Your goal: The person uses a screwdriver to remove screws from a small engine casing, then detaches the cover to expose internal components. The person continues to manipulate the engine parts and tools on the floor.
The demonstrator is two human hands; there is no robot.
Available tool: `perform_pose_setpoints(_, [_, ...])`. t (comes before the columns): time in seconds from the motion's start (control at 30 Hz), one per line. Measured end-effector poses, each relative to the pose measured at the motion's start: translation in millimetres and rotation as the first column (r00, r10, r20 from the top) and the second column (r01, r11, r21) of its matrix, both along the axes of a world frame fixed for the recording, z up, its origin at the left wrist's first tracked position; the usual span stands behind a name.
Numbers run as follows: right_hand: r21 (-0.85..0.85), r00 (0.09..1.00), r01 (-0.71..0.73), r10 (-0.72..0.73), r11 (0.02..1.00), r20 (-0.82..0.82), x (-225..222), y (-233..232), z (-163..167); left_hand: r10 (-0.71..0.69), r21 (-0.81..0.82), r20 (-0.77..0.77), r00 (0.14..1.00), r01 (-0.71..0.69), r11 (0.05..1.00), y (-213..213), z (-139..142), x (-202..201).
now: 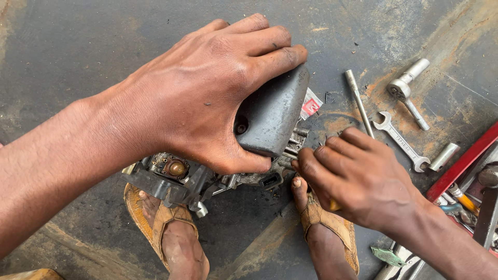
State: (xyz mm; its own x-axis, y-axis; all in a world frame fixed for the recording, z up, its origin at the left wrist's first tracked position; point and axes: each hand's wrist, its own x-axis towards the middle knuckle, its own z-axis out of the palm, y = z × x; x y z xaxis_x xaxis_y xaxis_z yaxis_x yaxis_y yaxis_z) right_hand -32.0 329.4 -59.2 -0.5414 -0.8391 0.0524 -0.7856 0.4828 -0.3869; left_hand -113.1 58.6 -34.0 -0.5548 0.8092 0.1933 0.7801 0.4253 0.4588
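My left hand [207, 93] grips a dark grey plastic cover [275, 116] on top of a small greasy engine part [179, 176] with a brass fitting, which rests above my sandalled feet. At the part's right end, my right hand [358, 176] has its fingers closed around a tool with a yellow handle, mostly hidden in the palm, its tip hidden against the metal.
On the dark stained floor to the right lie a thin metal rod [359, 101], an open-ended spanner [402, 141], a ratchet handle [407, 85] and a socket [444, 156]. A red toolbox [461, 166] with several tools sits at the right edge. A small red-and-white wrapper [311, 105] lies beside the cover.
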Motion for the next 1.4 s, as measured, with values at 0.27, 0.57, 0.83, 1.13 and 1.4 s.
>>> perform_pose_setpoints(0.27, [0.110, 0.897, -0.311, 0.330, 0.944, -0.293, -11.2, 5.1, 8.3, 0.029, -0.127, 0.020, 0.999, -0.026, 0.992, 4.2, 1.4, 18.3])
perform_pose_setpoints(0.57, [0.004, 0.904, -0.313, 0.299, 0.950, -0.304, 26.5, 7.0, 1.0, -0.062, -0.248, -0.029, 0.998, 0.053, 0.967, 21.6, 8.7, 70.6])
perform_pose_setpoints(0.83, [-0.096, 0.957, -0.060, 0.030, 0.994, -0.290, 63.2, -12.7, -5.5, 0.003, -0.199, -0.038, 0.999, -0.011, 0.980, 2.9, 8.5, 98.2])
perform_pose_setpoints(1.13, [-0.177, 0.965, -0.044, -0.003, 0.983, -0.261, 68.3, -6.4, -23.2, 0.077, -0.172, -0.052, 0.996, -0.085, 0.981, 6.1, 15.4, 100.3])
perform_pose_setpoints(1.4, [-0.329, 0.980, 0.065, -0.121, 0.942, -0.155, 72.1, -6.5, -30.3, 0.106, -0.181, -0.023, 0.994, -0.109, 0.977, 7.2, 17.0, 102.7])
